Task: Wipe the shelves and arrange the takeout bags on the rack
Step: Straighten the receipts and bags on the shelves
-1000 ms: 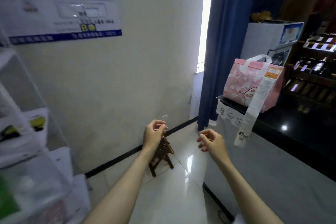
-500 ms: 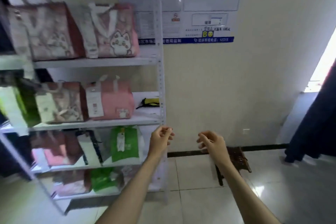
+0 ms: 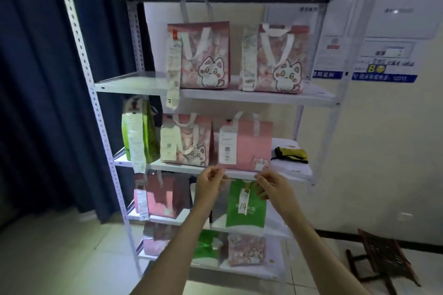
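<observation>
While raised just below the pink bag (image 3: pixel 249 143), hovered level: left hand (image 3: pixel 208 187) under its left corner, right hand (image 3: pixel 273 187) under its right, equally near. Fingertips pinched narrow; whether gripping anything, could not be told. Stood upright, broad face forward, at the rack's (image 3: pixel 96 103) shelf edge. Just left, cat-print bag (image 3: pixel 189 141); right, yellow-black bundle (image 3: pixel 291 154); below, green bag (image 3: pixel 247 208).
</observation>
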Available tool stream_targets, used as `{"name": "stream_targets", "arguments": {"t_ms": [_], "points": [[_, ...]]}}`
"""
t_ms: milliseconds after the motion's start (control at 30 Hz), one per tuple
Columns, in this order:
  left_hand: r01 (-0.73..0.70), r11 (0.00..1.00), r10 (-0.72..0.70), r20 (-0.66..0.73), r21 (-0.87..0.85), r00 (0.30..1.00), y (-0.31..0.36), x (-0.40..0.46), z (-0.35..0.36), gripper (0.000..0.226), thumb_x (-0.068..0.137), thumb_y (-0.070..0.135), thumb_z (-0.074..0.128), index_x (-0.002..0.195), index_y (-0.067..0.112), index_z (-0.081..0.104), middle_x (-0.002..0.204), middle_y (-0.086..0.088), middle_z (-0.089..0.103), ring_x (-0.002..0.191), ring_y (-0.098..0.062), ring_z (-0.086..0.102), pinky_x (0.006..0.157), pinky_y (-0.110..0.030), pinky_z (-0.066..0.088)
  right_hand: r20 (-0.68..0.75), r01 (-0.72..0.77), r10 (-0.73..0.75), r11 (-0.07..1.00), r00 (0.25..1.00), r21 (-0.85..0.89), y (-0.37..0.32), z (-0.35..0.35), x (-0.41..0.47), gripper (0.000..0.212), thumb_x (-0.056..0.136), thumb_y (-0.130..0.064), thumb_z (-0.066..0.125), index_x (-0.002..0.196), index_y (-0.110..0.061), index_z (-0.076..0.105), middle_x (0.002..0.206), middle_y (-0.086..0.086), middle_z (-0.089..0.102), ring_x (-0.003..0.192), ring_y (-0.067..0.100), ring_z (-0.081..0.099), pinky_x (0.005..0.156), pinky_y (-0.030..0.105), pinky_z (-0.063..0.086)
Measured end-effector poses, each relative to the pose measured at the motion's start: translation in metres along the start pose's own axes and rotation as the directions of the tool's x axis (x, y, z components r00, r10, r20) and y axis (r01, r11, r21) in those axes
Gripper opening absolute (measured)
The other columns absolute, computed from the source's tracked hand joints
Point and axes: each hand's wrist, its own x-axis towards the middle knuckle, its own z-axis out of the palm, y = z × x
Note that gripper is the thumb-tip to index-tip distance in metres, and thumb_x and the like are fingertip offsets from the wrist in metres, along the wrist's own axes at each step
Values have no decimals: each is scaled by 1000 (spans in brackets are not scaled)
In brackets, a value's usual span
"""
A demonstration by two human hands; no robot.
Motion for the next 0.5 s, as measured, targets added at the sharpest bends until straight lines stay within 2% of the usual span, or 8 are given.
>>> {"name": "stream_targets", "arguments": {"t_ms": [100, 167, 233, 333, 500], "points": [[-15, 1000, 15, -58, -4, 998, 11, 26, -35, 7, 100, 20, 66, 95, 19, 71, 84, 1, 78, 79, -17, 73, 65, -27, 58, 44, 12, -13, 1000, 999, 18, -20, 40, 24, 12, 102, -13, 59, 94, -9, 66, 81, 11, 75, 66, 25, 71, 61, 32, 61], [-37, 999, 36, -85, -6, 996, 17, 44, -53, 7, 100, 21, 66, 96, 20, 72, 90, 0, 78, 86, -20, 74, 72, -33, 61, 74, 29, -31, 999, 997, 29, -32, 63, 41, 10, 102, -14, 59, 98, -8, 66, 84, 9, 75, 65, 21, 70, 59, 27, 59], [-61, 998, 62, -104, 16, 993, 24, 63, -68, 7, 100, 24, 65, 98, 21, 71, 94, -1, 77, 87, -19, 74, 70, -31, 60, 95, 45, -49, 998, 994, 39, -41, 85, 59, 11, 102, -17, 58, 101, -9, 66, 86, 8, 75, 67, 19, 72, 61, 25, 59], [-89, 995, 94, -132, 38, 987, 36, 97, -86, 6, 101, 23, 64, 98, 23, 70, 90, 3, 76, 82, -15, 73, 62, -21, 54, 101, 87, -91, 995, 991, 43, -54, 115, 90, 10, 102, -17, 58, 99, -12, 67, 85, 9, 75, 68, 23, 74, 63, 29, 61], [-111, 989, 126, -165, 97, 978, 52, 160, -112, 6, 100, 23, 65, 98, 20, 70, 92, 0, 76, 84, -16, 73, 64, -24, 56, 127, 95, -105, 992, 986, 88, -69, 158, 149, 12, 102, -16, 58, 100, -10, 68, 85, 9, 75, 66, 22, 71, 65, 38, 63]]}}
